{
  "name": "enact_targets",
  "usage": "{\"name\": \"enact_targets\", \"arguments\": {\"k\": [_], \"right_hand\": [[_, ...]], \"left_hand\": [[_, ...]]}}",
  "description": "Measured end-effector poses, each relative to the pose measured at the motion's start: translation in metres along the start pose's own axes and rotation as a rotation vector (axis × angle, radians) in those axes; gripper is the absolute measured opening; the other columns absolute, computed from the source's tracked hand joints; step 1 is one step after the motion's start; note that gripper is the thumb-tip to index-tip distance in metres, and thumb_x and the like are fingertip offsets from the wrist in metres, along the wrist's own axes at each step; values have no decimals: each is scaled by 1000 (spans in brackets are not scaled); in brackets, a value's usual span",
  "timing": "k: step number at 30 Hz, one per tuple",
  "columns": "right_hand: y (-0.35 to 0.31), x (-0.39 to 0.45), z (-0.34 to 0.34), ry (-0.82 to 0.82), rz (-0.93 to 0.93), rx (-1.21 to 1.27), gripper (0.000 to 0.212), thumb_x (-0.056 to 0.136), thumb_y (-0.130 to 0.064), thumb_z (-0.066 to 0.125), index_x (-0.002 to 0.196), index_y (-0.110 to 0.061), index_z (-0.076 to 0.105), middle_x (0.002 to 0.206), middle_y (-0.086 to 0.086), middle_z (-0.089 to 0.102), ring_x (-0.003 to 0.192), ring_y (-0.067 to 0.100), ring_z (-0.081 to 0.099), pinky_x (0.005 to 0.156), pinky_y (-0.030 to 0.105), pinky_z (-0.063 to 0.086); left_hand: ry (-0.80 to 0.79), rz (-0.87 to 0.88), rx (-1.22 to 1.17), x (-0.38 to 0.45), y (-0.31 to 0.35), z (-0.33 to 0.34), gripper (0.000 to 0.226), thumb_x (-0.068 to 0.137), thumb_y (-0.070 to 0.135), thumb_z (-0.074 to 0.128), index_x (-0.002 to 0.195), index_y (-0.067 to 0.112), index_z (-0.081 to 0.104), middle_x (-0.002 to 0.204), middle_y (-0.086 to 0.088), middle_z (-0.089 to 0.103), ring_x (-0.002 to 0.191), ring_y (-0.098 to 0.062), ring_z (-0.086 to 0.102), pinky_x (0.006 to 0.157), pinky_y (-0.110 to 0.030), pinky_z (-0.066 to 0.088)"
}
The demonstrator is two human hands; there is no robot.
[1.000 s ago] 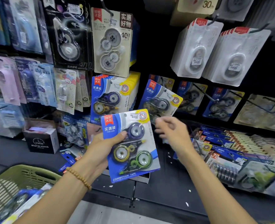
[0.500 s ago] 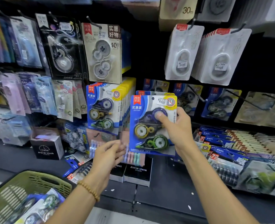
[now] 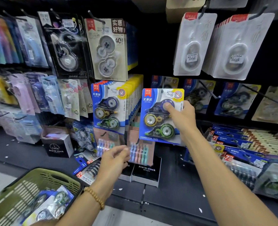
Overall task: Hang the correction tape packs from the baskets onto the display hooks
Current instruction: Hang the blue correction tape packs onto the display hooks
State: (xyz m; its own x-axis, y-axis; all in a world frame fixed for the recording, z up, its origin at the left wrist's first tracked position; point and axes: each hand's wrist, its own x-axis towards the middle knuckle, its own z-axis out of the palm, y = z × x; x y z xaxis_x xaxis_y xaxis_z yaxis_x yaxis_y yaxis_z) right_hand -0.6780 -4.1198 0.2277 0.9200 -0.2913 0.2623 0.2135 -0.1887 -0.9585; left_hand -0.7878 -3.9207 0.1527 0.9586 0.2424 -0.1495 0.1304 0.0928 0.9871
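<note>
Starting at my lower left, the olive-green slotted plastic basket (image 3: 32,190) holds more blister packs, and above it my left hand (image 3: 113,160) hangs empty with loosely curled fingers. Right of the hanging row of matching blue packs (image 3: 108,108), my right hand (image 3: 182,119) pinches the blue-and-yellow correction tape pack (image 3: 159,116) upright against the display, thumb on its top dispenser.

bright overhead light, dark upper backdrop, blurred, warped left edge.
</note>
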Motion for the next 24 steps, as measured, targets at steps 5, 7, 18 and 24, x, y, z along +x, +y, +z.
{"name": "enact_targets", "arguments": {"k": [5, 7, 18, 24], "right_hand": [[15, 27, 12, -7, 32, -68, 38, 91, -43, 70, 112, -12, 62, 110, 3, 66, 102, 24, 63, 82, 41, 51], [20, 34, 14, -29, 39, -71, 40, 92, -44, 70, 112, -11, 61, 105, 1, 64, 96, 21, 61, 72, 33, 46], [56, -50, -19, 101, 166, -39, 10, 96, -35, 64, 100, -26, 63, 99, -1, 71, 97, 18, 68, 95, 44, 54], [48, -96, 10, -82, 159, -62, 13, 100, -36, 58, 107, -27, 63, 105, -3, 71, 101, 17, 67, 95, 43, 53]], "left_hand": [[-24, 22, 71, 2, -2, -2, 13, 101, 17, 58, 97, 28, 64, 108, -1, 72, 101, -12, 70, 81, -23, 54], [-31, 24, 93, 4, -3, -2, 14, 101, 17, 57, 96, 29, 64, 108, 0, 72, 101, -12, 69, 82, -23, 54], [-81, 32, 113, -8, -1, 1, 11, 102, 21, 56, 105, 30, 61, 109, 3, 69, 102, -9, 67, 85, -24, 54], [-26, 78, 90, -33, 21, -35, 8, 101, 22, 58, 102, 28, 63, 104, 1, 70, 99, -12, 68, 93, -34, 54]]}}
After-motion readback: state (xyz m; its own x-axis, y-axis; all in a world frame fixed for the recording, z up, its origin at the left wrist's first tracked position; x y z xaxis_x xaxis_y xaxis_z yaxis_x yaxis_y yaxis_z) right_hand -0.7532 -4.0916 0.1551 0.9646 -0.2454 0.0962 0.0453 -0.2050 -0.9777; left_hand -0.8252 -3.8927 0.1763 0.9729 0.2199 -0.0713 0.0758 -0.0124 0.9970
